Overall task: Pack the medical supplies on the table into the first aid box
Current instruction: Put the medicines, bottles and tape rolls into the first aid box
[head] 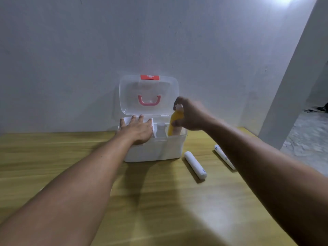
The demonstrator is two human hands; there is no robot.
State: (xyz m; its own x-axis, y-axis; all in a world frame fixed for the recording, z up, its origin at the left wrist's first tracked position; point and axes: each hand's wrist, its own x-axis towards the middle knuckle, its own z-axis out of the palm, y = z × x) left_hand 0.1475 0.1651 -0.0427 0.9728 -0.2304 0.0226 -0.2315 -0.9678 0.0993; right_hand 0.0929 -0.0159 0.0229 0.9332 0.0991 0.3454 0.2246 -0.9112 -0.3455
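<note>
The white first aid box [152, 151] stands on the wooden table against the wall, its clear lid [129, 93] with a pink handle raised. My left hand [136, 129] lies flat, fingers spread, on the box's left rim and a white item inside. My right hand [190, 115] grips a yellow bottle [174, 124] with a white cap, upright in the box's right end. A white bottle [161, 130] stands in the middle of the box. Two white tubes lie on the table to the right: a thick white tube [195, 165] and a thin white tube [224, 157], partly hidden by my right forearm.
The wooden table [159, 201] reaches toward me with bare surface in front of the box. A white wall stands right behind the box. At the right, a white pillar [287, 96] and a grey floor lie past the table's edge.
</note>
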